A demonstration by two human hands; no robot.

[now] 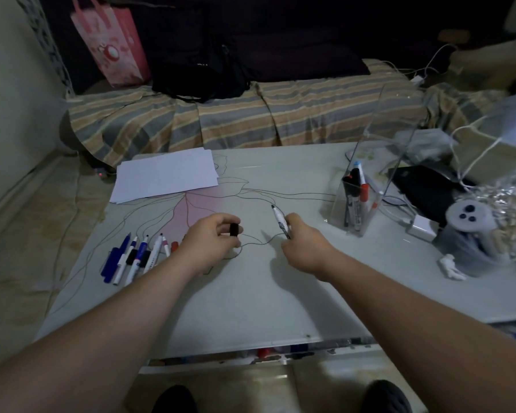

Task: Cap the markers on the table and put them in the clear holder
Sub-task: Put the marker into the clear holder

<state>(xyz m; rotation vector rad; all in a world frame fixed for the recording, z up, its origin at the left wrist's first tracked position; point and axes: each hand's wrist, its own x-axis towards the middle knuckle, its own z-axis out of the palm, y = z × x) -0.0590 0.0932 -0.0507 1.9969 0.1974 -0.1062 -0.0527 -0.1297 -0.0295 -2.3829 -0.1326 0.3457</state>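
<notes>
Black cap point(234, 229) pinched in the left hand point(210, 238), uncapped black marker point(281, 222) gripped in the right hand point(303, 241), above the bench point(251, 293) near the clear holder point(367, 186).

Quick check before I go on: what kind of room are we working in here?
Most likely a bedroom or living room at home, not an office. A low table stands against a bed or couch under a striped cover, with a pink gift bag and a black backpack on it.

A stack of white paper point(165, 173) lies at the tabletop's far left corner. A small white figurine point(452, 267) stands near the right edge, beside a black tablet point(423, 189).
</notes>
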